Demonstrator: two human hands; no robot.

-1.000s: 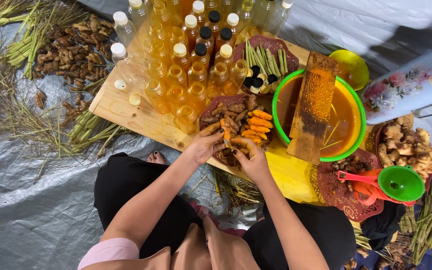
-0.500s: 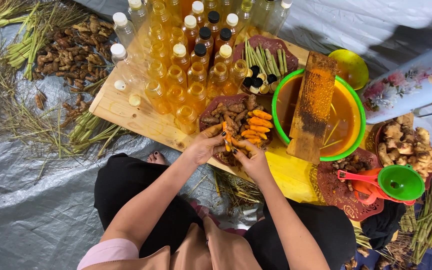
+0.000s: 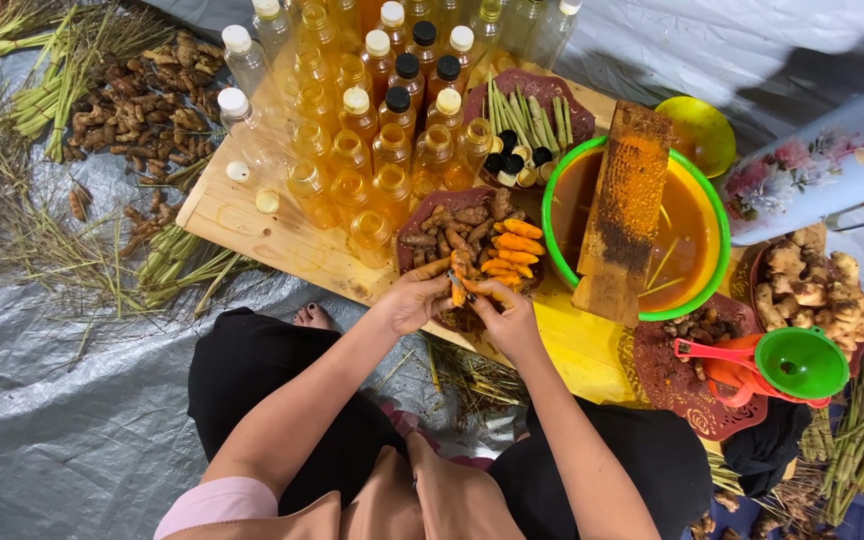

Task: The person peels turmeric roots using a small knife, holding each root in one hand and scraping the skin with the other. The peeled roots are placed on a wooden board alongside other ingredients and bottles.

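My left hand (image 3: 415, 297) and right hand (image 3: 508, 312) both pinch one turmeric root (image 3: 458, 287) over the root plate (image 3: 407, 250); bottles (image 3: 372, 150) and the grater basin (image 3: 717, 215) crowd behind.

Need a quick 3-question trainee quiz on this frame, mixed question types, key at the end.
1. True or false: both hands hold one orange peeled root over the dark red plate of roots.
2. What lies across the green-rimmed basin of orange liquid? A) wooden grater board B) metal ladle C) glass lid
3. Fill in: the green plastic funnel sits to the person's ____.

Key: 1 true. 2 A, the wooden grater board. 3 right.
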